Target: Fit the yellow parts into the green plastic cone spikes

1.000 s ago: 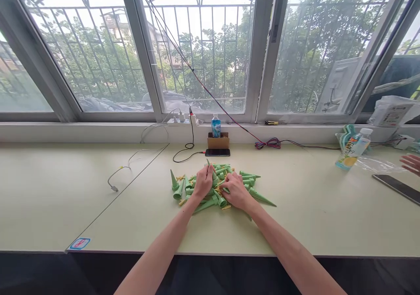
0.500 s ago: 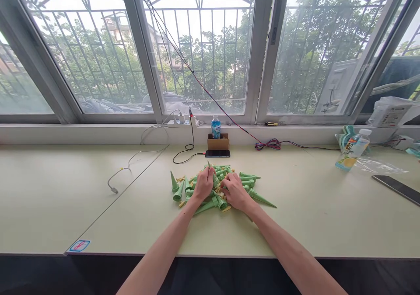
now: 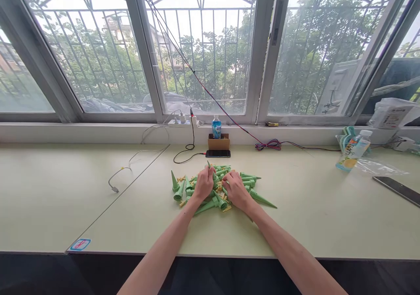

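Left forearm (image 3: 164, 249), 7 o'clock: bare, small dark spot (image 3: 184, 213) near wrist. Right forearm (image 3: 289, 252), 5 o'clock: bare, tapered.

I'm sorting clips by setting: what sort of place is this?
Probably an indoor workroom: a long pale table runs below wide windows, a heap of green cones lies on it, and a power strip sits by the windows.

Cones (image 3: 222, 203) lie piled on the table (image 3: 311, 225), a phone (image 3: 218, 154) on their far side, a cable (image 3: 114, 189) left, a bottle (image 3: 353, 151) right.
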The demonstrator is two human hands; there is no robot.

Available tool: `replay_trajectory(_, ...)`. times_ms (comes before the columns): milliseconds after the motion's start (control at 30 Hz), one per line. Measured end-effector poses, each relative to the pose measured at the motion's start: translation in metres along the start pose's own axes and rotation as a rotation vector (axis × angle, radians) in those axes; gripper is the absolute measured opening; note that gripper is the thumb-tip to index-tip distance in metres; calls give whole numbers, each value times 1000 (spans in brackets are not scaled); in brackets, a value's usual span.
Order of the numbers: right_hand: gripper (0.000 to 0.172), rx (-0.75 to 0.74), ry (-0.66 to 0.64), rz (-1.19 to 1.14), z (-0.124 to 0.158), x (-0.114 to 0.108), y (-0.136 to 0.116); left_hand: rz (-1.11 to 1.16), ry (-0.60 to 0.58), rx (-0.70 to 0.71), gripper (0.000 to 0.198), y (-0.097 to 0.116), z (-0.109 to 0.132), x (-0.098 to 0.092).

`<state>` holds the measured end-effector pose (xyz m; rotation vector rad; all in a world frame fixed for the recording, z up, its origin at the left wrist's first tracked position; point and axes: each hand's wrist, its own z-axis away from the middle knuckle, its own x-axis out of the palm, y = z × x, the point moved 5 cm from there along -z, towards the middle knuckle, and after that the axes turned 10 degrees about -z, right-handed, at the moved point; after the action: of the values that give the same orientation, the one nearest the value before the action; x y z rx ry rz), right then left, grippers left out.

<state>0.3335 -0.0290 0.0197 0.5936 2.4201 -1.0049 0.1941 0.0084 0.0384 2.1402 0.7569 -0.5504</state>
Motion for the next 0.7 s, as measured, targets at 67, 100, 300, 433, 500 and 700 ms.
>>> replay_trajectory(67, 15, -3, 41, -29, -1, -4, -1, -6, -11, 7, 35, 1, 0, 1)
replay_trajectory(100, 16, -2, 62, -43, -1, -6, -2, -4, -18, 12, 35, 1, 0, 1)
replay_trajectory(300, 17, 16, 110, -70, -2, -12, -3, -6, -42, 71, 36, 5, 2, 4)
replay_trajectory(433, 17, 14, 101, -66, -2, -11, -2, -4, -57, 93, 35, 7, 3, 4)
replay_trajectory(500, 17, 17, 99, -62, -1, -11, -2, -8, -59, 99, 35, 7, 3, 5)
replay_trajectory(700, 17, 29, 97, -59, -1, -12, -2, -23, -46, 123, 35, 8, 3, 5)
